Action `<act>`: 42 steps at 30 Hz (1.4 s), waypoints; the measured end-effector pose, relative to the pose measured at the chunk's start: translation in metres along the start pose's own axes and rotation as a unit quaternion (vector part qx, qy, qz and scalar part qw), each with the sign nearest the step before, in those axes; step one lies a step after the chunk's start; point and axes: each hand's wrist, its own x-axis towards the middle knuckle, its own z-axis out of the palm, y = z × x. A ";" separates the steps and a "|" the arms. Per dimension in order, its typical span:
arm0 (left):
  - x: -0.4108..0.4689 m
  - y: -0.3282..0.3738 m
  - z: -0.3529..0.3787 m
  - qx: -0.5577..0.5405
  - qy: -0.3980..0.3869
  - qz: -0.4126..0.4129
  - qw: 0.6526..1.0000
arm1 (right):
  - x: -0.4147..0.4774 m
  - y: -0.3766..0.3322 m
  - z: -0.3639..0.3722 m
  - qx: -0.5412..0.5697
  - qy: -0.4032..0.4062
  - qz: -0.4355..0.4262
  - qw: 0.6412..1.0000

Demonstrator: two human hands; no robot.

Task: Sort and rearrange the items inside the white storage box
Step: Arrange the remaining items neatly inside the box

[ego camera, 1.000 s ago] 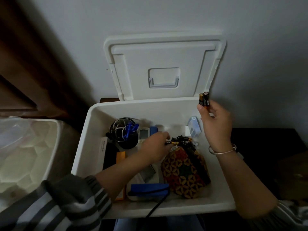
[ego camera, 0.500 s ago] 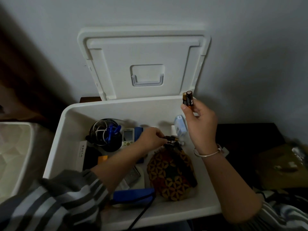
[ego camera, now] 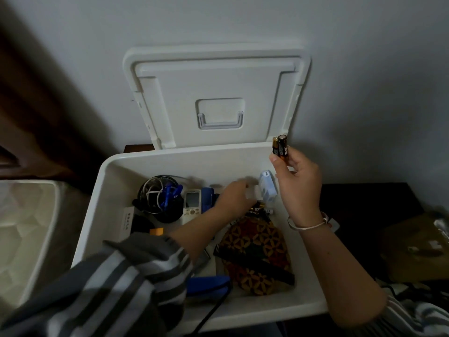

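Note:
The white storage box [ego camera: 107,171] stands open, its lid [ego camera: 218,76] leaning back against the wall. My right hand [ego camera: 298,181] holds two black-and-gold batteries [ego camera: 280,145] upright above the box's back right corner. My left hand [ego camera: 233,198] reaches into the middle of the box, fingers curled and blurred, just left of several loose batteries [ego camera: 261,208]. These lie on top of a patterned fabric pouch [ego camera: 257,254]. Whether the left hand holds anything is hidden. A light-blue small box [ego camera: 267,188] stands by the back wall.
Inside the box are a black cup of cables [ego camera: 160,198], a white remote [ego camera: 192,203], an orange item [ego camera: 156,231], a blue tool [ego camera: 206,283] and a black cable [ego camera: 211,310]. A quilted white surface [ego camera: 24,227] lies left, a cardboard box [ego camera: 413,249] right.
My left hand has drawn back a little to the left from the battery pile. My right hand still holds the two batteries up. The head view has shifted.

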 end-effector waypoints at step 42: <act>0.038 -0.007 0.042 0.100 -0.016 0.030 0.994 | -0.001 0.002 0.001 0.021 0.001 0.034 0.999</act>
